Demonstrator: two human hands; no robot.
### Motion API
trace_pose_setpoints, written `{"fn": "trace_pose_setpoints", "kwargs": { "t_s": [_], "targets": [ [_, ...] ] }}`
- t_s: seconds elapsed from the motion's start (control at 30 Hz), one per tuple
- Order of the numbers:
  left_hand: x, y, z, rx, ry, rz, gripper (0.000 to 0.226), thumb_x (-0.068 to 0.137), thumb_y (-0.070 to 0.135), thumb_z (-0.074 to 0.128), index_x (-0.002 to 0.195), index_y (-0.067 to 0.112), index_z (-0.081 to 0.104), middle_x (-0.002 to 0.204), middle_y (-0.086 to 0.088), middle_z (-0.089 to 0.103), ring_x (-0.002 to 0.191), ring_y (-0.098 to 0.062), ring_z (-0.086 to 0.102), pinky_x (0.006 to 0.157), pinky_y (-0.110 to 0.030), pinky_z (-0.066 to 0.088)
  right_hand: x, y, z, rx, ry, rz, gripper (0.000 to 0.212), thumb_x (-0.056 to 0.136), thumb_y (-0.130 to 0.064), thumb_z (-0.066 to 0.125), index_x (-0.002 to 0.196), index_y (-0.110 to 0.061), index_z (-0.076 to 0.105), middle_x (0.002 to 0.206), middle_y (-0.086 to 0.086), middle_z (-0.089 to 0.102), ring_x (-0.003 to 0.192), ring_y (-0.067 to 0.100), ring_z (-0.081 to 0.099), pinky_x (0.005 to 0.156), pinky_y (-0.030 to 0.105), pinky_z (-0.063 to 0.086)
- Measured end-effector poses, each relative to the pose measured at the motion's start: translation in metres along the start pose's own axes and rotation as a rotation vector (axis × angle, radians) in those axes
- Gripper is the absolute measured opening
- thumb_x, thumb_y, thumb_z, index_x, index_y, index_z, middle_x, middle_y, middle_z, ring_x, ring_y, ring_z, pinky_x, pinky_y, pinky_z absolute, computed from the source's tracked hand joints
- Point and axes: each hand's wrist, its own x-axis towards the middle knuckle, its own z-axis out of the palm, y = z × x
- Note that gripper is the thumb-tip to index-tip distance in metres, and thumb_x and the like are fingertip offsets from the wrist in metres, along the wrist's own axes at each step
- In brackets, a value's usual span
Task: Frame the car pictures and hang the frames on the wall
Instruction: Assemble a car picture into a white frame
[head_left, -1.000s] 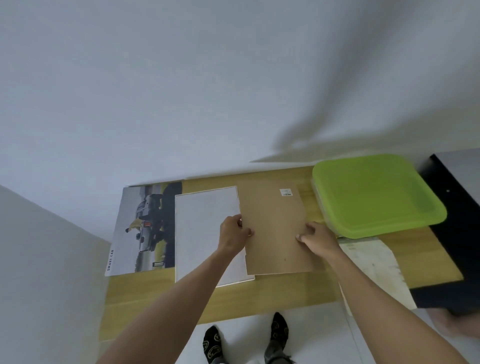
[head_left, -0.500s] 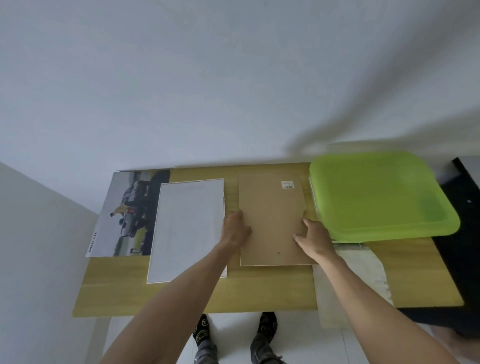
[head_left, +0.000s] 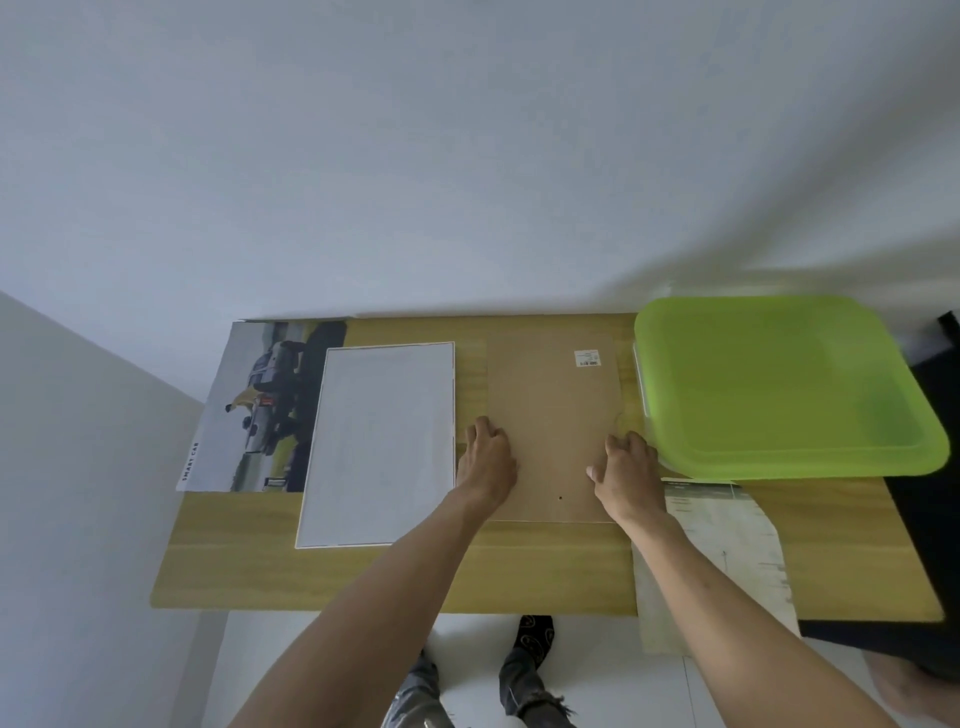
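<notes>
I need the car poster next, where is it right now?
In the head view the car poster lies flat at the wooden table's far left end, by the wall, its right part tucked under the white-framed panel.
</notes>
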Motion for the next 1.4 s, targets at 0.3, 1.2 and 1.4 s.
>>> {"fn": "trace_pose_setpoints", "kwargs": {
  "t_s": [0.3,1.2,1.4],
  "targets": [
    [-0.007,-0.037,-0.031,-0.040,0.083,0.114,0.041,0.095,0.020,0.054,0.134,0.009,0.049,0.150,-0.010,0.033,0.135,-0.027,0.036,0.090,-0.044,0.049,-0.008,-0.041,0.000,-0.061,0.112,-0.126,0.045,0.097,-0.019,0.057,0.140,-0.008,0.048,0.146,0.015,0.040,0.134,0.030,0.039,0.099,0.037,0.049],
    [-0.042,-0.245,-0.079,0.154,-0.097,-0.031,0.097,0.093,0.051,0.053,0.153,0.005,-0.008,0.162,-0.009,-0.017,0.150,-0.027,-0.011,0.122,-0.044,-0.004,-0.058,-0.231,0.065,-0.001,-0.293,-0.065,0.082,0.100,-0.054,0.038,0.158,-0.011,0.000,0.162,0.015,-0.021,0.152,0.034,-0.005,0.122,0.045,0.013],
    [-0.043,-0.247,-0.078,0.019,-0.015,-0.036,0.088,0.093,0.041,0.059,0.155,0.011,0.005,0.164,-0.002,-0.005,0.151,-0.024,-0.006,0.123,-0.041,-0.003,-0.064,-0.246,0.068,0.203,-0.105,-0.020,0.056,0.100,-0.047,0.043,0.146,-0.017,0.041,0.160,0.012,0.019,0.148,0.032,0.017,0.117,0.042,0.028]
  ]
}}
